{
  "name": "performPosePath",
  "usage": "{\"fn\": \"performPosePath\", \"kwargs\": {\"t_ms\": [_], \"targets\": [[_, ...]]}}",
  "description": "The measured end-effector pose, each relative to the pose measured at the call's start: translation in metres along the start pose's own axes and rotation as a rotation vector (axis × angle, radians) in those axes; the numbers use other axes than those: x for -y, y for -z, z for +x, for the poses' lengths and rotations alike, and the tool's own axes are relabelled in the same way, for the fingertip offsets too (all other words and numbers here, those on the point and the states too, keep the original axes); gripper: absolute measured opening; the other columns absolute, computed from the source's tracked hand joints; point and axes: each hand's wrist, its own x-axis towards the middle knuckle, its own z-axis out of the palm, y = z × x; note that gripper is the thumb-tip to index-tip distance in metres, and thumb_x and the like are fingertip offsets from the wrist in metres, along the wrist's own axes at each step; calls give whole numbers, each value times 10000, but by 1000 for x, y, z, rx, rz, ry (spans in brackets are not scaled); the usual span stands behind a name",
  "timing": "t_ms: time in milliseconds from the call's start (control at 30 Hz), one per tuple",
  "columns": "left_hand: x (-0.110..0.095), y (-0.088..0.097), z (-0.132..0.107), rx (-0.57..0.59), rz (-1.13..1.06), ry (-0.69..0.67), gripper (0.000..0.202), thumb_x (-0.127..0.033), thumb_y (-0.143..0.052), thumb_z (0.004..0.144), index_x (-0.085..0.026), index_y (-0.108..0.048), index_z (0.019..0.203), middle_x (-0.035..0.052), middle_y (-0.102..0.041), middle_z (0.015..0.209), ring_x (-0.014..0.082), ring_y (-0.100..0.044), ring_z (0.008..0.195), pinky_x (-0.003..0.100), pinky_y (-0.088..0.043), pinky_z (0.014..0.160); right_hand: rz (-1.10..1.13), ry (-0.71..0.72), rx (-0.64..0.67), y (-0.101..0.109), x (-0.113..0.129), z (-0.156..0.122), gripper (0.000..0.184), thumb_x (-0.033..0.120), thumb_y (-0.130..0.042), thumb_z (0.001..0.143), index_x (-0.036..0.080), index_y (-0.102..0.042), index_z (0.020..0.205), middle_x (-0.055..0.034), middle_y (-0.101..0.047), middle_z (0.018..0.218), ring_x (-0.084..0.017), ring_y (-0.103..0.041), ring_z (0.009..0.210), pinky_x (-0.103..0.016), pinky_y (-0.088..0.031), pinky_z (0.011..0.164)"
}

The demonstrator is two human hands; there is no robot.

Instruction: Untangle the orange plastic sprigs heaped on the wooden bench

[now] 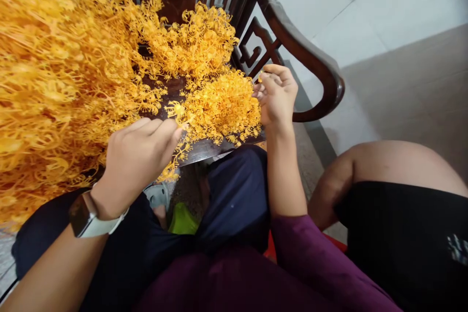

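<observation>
My left hand (141,151), with a watch (85,214) on its wrist, is closed on a yellow plastic flower sprig (176,109), whose spidery tip sticks out past the fingers. My right hand (278,95) is raised beside the armrest, thumb and fingers pinched on a small yellow piece (261,77), mostly hidden by the fingers. Between the two hands lies a small heap of loose yellow flower pieces (223,105) on the dark wooden seat (204,151). A far larger pile of branching yellow plastic sprigs (62,73) rises on the left.
The bench's curved wooden armrest (314,53) stands close behind my right hand. Another person's bare knee (398,161) and black shorts (398,224) are at the right. A grey shoe (159,196) and a bright green object (183,219) show below the seat.
</observation>
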Motion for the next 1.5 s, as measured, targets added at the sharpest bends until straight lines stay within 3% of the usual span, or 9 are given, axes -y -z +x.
{"fn": "performPosePath", "kwargs": {"t_ms": [133, 333, 467, 733, 933, 1100, 1267, 1367, 1500], "targets": [[-2, 1, -1, 32, 2, 2, 342, -325, -484, 1130, -219, -630, 839, 40, -561, 680, 238, -558, 707, 377, -281, 616, -72, -43, -31, 10, -13, 10, 339, 487, -855, 813, 233, -701, 978, -11, -605, 843, -87, -488, 581, -230, -430, 472], [-7, 2, 0, 79, 75, -37, 305, -306, -482, 1128, -212, -716, 958, 48, -594, 711, 254, -586, 733, 373, -289, 624, -91, -77, -6, 14, -18, 12, 385, 538, -836, 837, 223, -715, 1022, -27, -621, 897, -129, -622, 713, -275, -547, 584], [-10, 0, 1, 114, 120, -56, 272, -263, -503, 1109, -209, -730, 969, 56, -621, 730, 261, -605, 748, 380, -296, 621, -182, 59, 15, 1, 0, -3, 407, 632, -748, 933, 230, -732, 994, -11, -585, 827, -97, -521, 592, -247, -429, 519], [-14, -2, 3, 129, 171, -108, 223, -163, -529, 1052, -223, -735, 991, 60, -617, 735, 261, -604, 735, 394, -324, 601, -48, 20, 708, -60, 76, -90, 452, 651, -748, 953, 206, -707, 883, -4, -633, 782, -108, -515, 655, -270, -422, 582], [-16, -5, 4, 114, 120, -112, 197, -139, -556, 1020, -225, -731, 991, 61, -615, 735, 258, -569, 721, 397, -309, 600, 82, -144, 817, -72, 82, -101, 521, 658, -803, 901, 203, -588, 768, 19, -519, 714, -117, -448, 653, -275, -395, 585], [-13, -1, 8, 112, -195, -157, 261, -139, -490, 1052, -217, -670, 880, 45, -598, 757, 226, -546, 721, 372, -358, 635, 423, -336, 970, -73, 79, -104, 415, 567, -758, 977, 212, -585, 850, 8, -564, 748, -118, -488, 620, -268, -405, 566], [-11, 10, 16, 214, -820, -125, 331, -158, -551, 1047, -193, -536, 718, -12, -518, 666, 132, -495, 603, 295, -367, 593, 651, -310, 1051, -79, 76, -111, 350, 475, -721, 1020, 198, -566, 871, 12, -528, 795, -96, -476, 622, -256, -420, 583], [-10, 14, 24, 365, -1149, -10, 482, -290, -609, 1068, -186, -451, 625, -35, -416, 553, 97, -368, 490, 273, -290, 491, 599, -237, 996, -81, 78, -108, 366, 502, -736, 1006, 207, -563, 878, 13, -532, 806, -95, -482, 613, -266, -438, 593], [-10, 8, 37, 403, -1281, 166, 510, -523, -674, 1034, -192, -621, 650, -2, -505, 567, 120, -421, 508, 277, -288, 473, 397, -223, 820, -87, 88, -107, 460, 627, -765, 945, 231, -548, 858, -4, -554, 839, -120, -492, 646, -298, -470, 610]]}}
